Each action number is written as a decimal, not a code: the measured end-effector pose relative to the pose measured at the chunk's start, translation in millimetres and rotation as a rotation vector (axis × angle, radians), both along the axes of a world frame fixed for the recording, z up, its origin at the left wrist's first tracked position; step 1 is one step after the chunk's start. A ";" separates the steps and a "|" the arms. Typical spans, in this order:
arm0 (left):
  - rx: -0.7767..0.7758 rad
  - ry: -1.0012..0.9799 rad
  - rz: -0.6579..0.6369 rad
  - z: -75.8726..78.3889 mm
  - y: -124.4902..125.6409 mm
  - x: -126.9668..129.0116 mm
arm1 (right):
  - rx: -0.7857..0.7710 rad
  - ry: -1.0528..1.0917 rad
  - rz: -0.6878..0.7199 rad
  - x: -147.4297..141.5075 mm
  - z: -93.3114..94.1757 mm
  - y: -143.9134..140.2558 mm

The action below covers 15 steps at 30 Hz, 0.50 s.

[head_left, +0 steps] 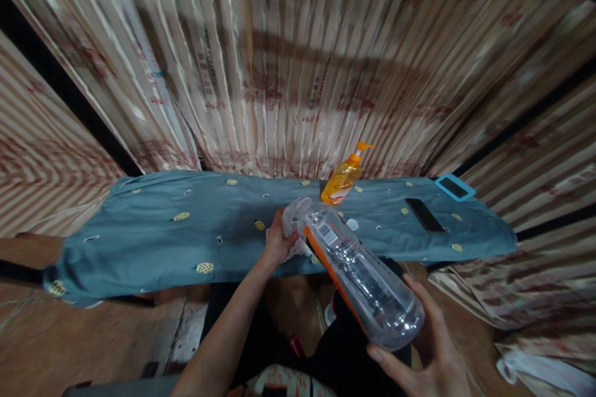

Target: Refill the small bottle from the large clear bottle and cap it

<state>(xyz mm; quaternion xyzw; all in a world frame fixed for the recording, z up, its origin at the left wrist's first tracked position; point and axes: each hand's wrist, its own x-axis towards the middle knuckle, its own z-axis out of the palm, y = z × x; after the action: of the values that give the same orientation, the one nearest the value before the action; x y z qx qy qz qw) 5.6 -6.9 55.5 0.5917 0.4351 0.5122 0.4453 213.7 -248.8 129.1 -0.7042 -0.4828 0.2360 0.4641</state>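
Striped curtain [298, 62] hung behind the blue-grey cloth-covered surface [153, 236]. Clear btl [367, 279] was tilted over surface's front edge; L hand [278, 239] gripped its far end w/ clear crumpled plastic [294, 214], R hand [433, 329] cupped its base. Orange pump btl [341, 183] stood beyond clear btl; phone [424, 215] & blue-framed device [455, 187] lay to its right.

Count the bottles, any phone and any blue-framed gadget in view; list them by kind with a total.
Bottles: 2 (clear bottle, orange pump bottle)
Phone: 1 (dark phone)
Blue-framed gadget: 1
Total: 4
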 end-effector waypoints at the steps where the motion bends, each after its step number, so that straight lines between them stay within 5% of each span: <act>1: -0.003 0.004 -0.002 0.0 -0.4 -0.4 | 0.002 -0.002 -0.024 -1.1 0.7 0.2; 15: -0.012 0.060 0.027 0.0 -2.3 -1.1 | -0.014 0.154 -0.146 -14.2 2.3 3.0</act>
<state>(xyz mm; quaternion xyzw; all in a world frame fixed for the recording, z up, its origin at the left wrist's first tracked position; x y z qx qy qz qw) 4.5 -9.2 55.5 0.5981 0.4593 0.4976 0.4285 199.5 -245.8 131.3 -0.7207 -0.3913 0.2583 0.5106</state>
